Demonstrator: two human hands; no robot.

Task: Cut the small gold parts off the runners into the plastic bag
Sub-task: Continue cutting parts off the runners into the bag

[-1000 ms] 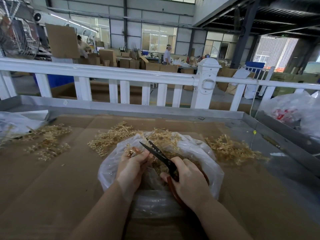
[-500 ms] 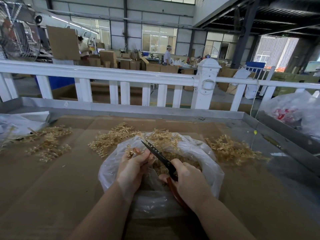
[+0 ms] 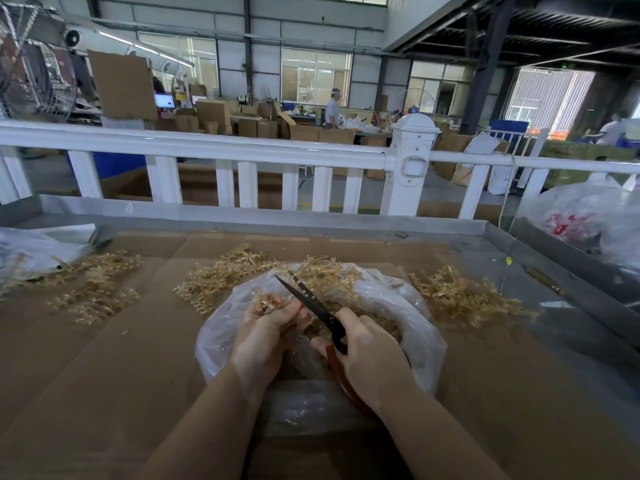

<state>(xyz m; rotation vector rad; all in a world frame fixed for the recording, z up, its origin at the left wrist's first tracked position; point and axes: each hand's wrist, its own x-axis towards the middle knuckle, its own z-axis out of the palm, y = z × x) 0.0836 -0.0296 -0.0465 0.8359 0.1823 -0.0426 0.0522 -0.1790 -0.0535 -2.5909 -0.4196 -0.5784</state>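
1. Far left edge of the bench (image 3: 104, 358): a crumpled clear bag (image 3: 31, 247), and just beside it a loose heap of gold runners (image 3: 93, 285) lying on the brown cardboard cover.
2. Left of centre, toward the far edge: a second heap of runners (image 3: 221, 275), touching the rim of the plastic bag (image 3: 221, 327) that sits open at the middle of the bench.
3. Left hand (image 3: 266, 327): over the bag's mouth, fingers curled round a small gold runner (image 3: 265, 301). Compared with a second ago it has barely shifted.
4. Scissors (image 3: 308, 299): black blades, red handles, tips pointing to the far left. The blades are a little apart, much as they were a moment ago, and now sit closer against the left hand's fingers, so a snip looks about to come.
5. Right hand (image 3: 367, 355): fingers wrapped round the scissor handles, just above the bag.
6. Inside the bag lie cut gold parts (image 3: 367, 317). Judging by the heaps outside, much work remains.
7. Right of the bag: a third heap of runners (image 3: 460, 299), near the bare metal right edge.
8. Beyond the far edge: a white railing (image 3: 242, 150). Nothing blocks the cutting; the blades do work close to the left fingers.
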